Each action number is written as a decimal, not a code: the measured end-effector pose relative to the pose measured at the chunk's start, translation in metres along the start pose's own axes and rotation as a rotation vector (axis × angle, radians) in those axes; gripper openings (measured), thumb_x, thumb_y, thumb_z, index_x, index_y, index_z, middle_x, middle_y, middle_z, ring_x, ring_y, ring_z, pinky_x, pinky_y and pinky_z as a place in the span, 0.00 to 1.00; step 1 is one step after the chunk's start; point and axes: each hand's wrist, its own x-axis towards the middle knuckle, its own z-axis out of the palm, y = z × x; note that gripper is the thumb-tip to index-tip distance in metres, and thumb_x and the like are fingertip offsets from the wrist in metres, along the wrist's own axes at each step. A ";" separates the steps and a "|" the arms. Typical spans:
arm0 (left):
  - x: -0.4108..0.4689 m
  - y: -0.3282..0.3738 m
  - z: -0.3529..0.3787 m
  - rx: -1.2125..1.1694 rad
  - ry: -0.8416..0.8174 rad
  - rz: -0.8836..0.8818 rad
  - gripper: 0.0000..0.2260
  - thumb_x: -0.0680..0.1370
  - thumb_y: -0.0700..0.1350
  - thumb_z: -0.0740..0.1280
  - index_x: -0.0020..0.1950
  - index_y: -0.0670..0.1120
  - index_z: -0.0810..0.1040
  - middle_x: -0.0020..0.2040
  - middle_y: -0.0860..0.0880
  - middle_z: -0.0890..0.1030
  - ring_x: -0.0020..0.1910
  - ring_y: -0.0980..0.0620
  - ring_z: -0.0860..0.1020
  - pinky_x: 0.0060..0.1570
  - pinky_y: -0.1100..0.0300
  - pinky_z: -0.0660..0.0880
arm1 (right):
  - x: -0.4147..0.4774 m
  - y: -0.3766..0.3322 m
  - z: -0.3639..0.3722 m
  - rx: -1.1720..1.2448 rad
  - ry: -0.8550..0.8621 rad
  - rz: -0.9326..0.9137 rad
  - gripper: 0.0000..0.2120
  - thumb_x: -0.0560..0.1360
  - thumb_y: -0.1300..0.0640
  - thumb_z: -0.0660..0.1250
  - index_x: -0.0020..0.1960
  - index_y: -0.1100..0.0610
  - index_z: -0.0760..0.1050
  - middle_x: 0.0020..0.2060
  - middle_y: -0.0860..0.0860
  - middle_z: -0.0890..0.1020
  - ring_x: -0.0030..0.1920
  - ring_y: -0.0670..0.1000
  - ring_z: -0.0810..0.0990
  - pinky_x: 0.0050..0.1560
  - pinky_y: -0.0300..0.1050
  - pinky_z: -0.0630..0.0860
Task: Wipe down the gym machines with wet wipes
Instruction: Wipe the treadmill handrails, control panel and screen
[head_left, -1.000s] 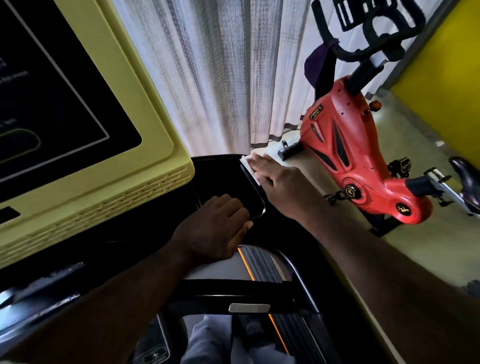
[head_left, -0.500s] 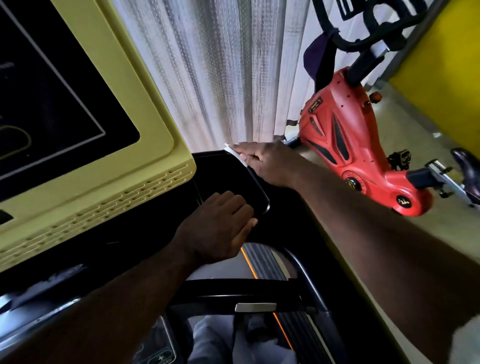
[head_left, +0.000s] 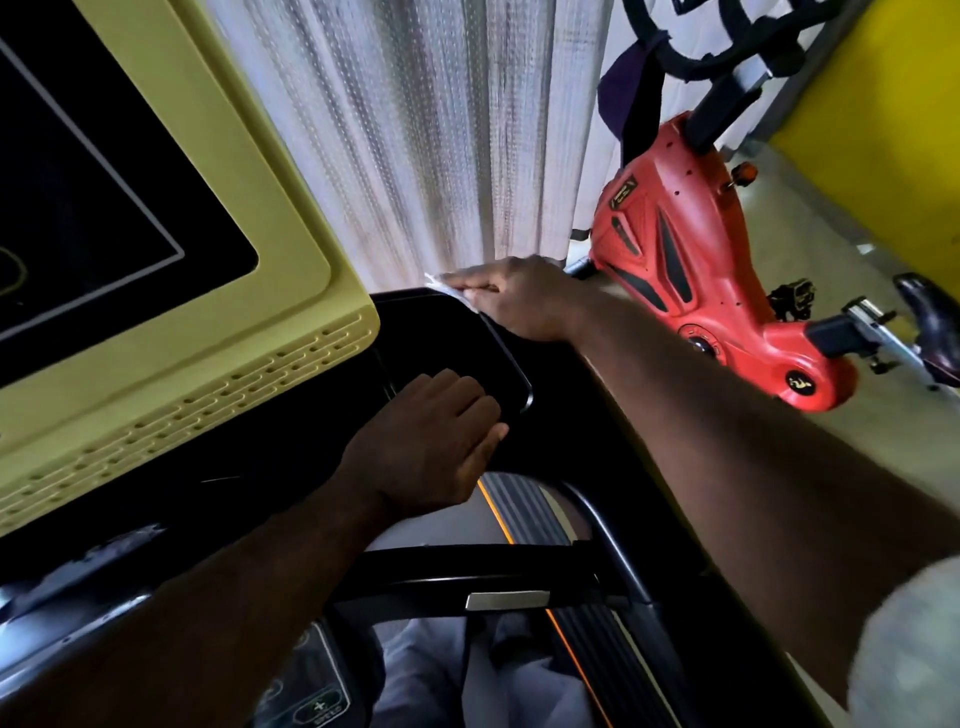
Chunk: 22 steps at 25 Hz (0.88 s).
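A: Wipe (head_left: 441, 283)?
B: Under my right hand (head_left: 519, 296), flat fingers pressing it on the tray's (head_left: 514, 374) far rim. Left hand (head_left: 426, 447) rests loose, holding nothing. Only fingertips pin it. If I push further, it may slip off behind.

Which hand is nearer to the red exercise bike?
Right. The right hand presses a white wet wipe near the red exercise bike; the left hand rests on the black console, farther away.

White wet wipe (head_left: 440, 283) on treadmill console (head_left: 218, 395).
Lies flat on the far rim of the glossy black side tray (head_left: 525, 389), mostly covered by the right hand (head_left: 519, 299), one corner poking out leftward.
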 end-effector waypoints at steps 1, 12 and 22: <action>0.000 0.000 -0.001 -0.002 0.001 0.001 0.11 0.85 0.49 0.63 0.46 0.45 0.78 0.44 0.46 0.77 0.42 0.43 0.74 0.41 0.47 0.71 | 0.008 -0.004 -0.002 -0.010 -0.019 0.024 0.18 0.85 0.47 0.61 0.74 0.34 0.73 0.76 0.47 0.74 0.75 0.49 0.73 0.67 0.36 0.66; 0.003 0.001 -0.001 -0.019 -0.001 0.032 0.11 0.84 0.47 0.64 0.44 0.45 0.77 0.43 0.45 0.77 0.41 0.41 0.74 0.40 0.47 0.70 | -0.099 0.046 0.016 0.208 0.278 0.203 0.20 0.81 0.43 0.67 0.72 0.43 0.77 0.64 0.38 0.81 0.52 0.25 0.77 0.59 0.28 0.74; 0.004 0.002 -0.003 0.000 -0.023 0.016 0.12 0.85 0.47 0.62 0.46 0.43 0.78 0.43 0.43 0.77 0.41 0.39 0.74 0.41 0.44 0.72 | -0.190 0.047 0.044 0.482 0.234 0.137 0.21 0.85 0.53 0.65 0.77 0.41 0.70 0.77 0.39 0.69 0.77 0.35 0.63 0.80 0.38 0.59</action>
